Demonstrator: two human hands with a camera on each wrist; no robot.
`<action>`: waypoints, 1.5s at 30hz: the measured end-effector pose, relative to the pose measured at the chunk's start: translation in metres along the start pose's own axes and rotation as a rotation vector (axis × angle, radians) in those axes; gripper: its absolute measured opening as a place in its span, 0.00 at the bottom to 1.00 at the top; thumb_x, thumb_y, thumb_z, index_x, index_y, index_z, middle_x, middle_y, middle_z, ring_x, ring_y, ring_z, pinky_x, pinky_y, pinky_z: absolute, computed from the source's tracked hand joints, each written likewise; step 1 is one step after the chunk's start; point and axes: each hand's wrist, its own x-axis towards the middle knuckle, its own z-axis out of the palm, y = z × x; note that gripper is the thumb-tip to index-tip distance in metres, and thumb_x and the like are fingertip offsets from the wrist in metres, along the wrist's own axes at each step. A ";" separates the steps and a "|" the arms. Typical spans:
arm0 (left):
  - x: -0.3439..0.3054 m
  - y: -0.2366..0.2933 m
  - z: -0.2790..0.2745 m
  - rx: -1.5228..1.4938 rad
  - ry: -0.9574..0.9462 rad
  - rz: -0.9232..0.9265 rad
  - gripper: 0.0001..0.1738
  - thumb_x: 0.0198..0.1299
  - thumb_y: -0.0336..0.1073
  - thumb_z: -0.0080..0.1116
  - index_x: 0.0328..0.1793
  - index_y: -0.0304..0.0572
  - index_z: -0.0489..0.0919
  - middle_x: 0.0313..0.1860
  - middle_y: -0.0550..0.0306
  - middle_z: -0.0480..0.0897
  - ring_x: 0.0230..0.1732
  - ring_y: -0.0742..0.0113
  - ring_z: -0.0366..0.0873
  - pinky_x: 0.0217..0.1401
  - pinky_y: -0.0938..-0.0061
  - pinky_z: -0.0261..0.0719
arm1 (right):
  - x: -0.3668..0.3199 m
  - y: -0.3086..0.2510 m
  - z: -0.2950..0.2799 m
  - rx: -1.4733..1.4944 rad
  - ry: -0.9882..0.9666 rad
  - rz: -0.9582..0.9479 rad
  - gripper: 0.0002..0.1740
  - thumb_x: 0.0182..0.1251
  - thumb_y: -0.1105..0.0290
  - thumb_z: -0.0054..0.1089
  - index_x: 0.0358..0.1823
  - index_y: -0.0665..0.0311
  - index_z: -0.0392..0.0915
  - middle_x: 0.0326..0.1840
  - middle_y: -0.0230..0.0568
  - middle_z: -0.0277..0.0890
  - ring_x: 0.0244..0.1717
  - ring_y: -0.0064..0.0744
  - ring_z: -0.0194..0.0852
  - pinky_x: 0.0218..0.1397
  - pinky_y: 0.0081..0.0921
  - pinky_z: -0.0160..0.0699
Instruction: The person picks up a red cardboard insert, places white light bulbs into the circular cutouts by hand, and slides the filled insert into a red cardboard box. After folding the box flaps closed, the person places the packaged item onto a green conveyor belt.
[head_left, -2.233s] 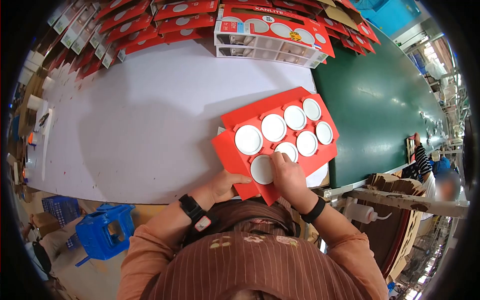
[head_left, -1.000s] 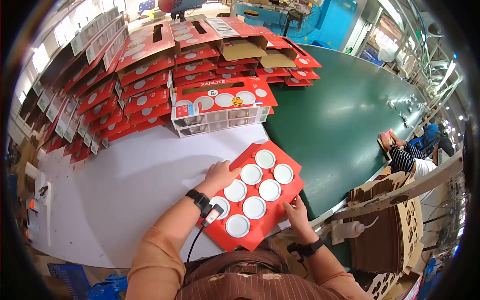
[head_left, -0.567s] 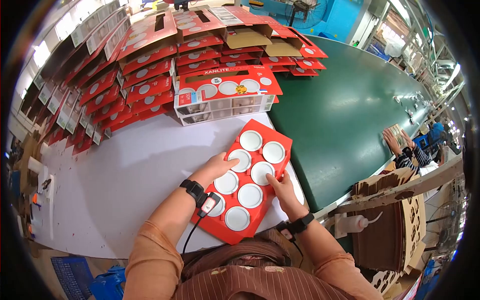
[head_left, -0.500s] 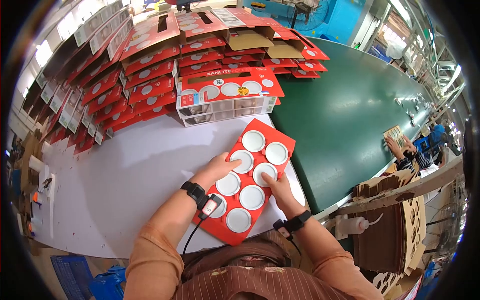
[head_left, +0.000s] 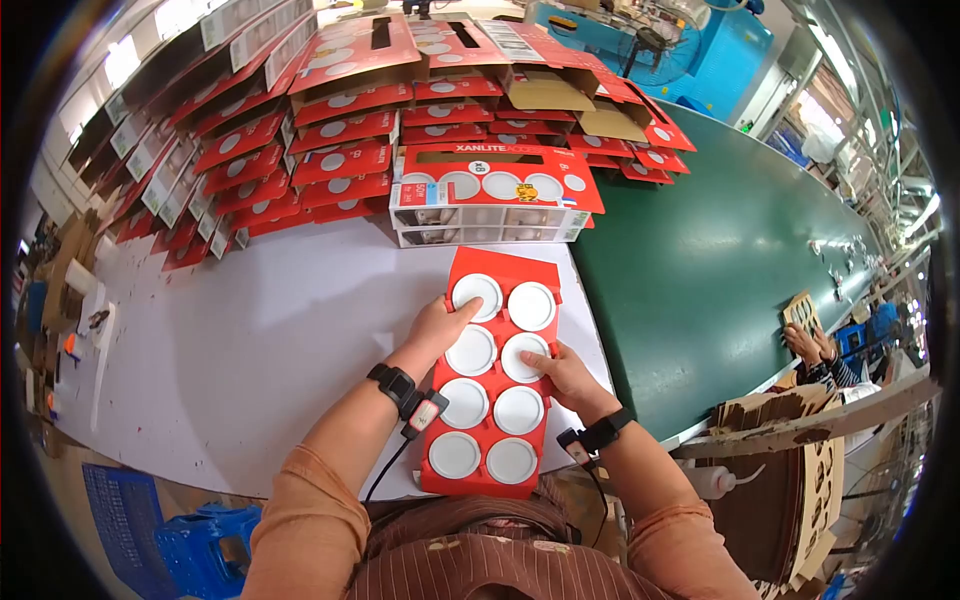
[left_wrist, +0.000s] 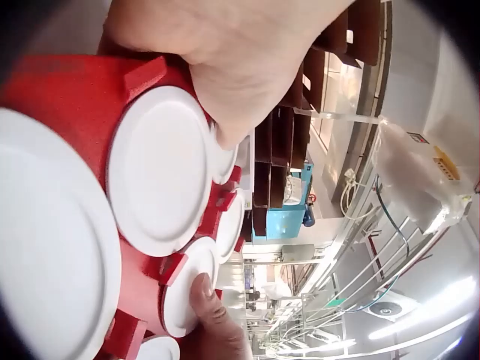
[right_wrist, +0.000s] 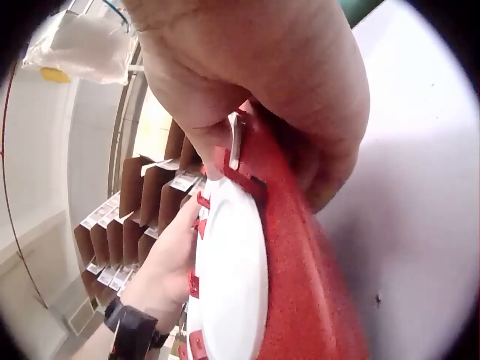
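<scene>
A red card tray (head_left: 494, 382) with several round white discs in two columns is held lengthwise before the person's body. On its left edge the left hand (head_left: 437, 330) grips, thumb over the top left disc (head_left: 477, 298). The right hand (head_left: 573, 378) holds the right edge, thumb on a disc in the second row (head_left: 524, 357). In the left wrist view, discs (left_wrist: 160, 171) sit between red tabs, and the left hand (left_wrist: 225, 52) covers the upper edge. In the right wrist view, the right hand (right_wrist: 262, 82) has its fingers behind the red card (right_wrist: 300, 277).
Red printed boxes (head_left: 340, 130) are stacked at the back left, with a XANLITE box (head_left: 495, 190) in front. A green surface (head_left: 700, 270) adjoins the white table (head_left: 290, 350) on the right. Blue stool (head_left: 208, 545) lower left; white bottle (head_left: 712, 481) lower right; another person's hands (head_left: 806, 342) far right.
The tray has turned from slanted to nearly upright in view. The left hand has shifted from the second disc of its column to the top one; the right thumb remains on the second-row disc.
</scene>
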 end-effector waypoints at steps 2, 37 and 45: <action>-0.003 0.002 -0.001 0.006 0.050 0.080 0.26 0.56 0.55 0.58 0.48 0.40 0.80 0.41 0.51 0.84 0.44 0.57 0.81 0.47 0.68 0.76 | 0.009 -0.009 -0.002 -0.035 0.054 -0.028 0.29 0.62 0.67 0.62 0.60 0.74 0.62 0.55 0.48 0.72 0.52 0.34 0.74 0.54 0.30 0.77; -0.038 0.033 0.000 0.054 0.050 0.238 0.22 0.57 0.48 0.59 0.47 0.35 0.78 0.38 0.46 0.83 0.41 0.52 0.81 0.44 0.65 0.76 | 0.021 -0.047 -0.010 -0.199 0.171 -0.212 0.30 0.60 0.65 0.65 0.59 0.73 0.63 0.53 0.46 0.73 0.50 0.34 0.76 0.51 0.27 0.77; -0.043 0.041 -0.002 -0.111 0.046 0.254 0.21 0.58 0.44 0.59 0.51 0.35 0.76 0.43 0.47 0.83 0.45 0.55 0.81 0.48 0.67 0.76 | 0.013 -0.090 -0.043 -0.228 0.043 -0.155 0.47 0.55 0.65 0.69 0.71 0.73 0.50 0.58 0.51 0.68 0.59 0.38 0.68 0.63 0.32 0.65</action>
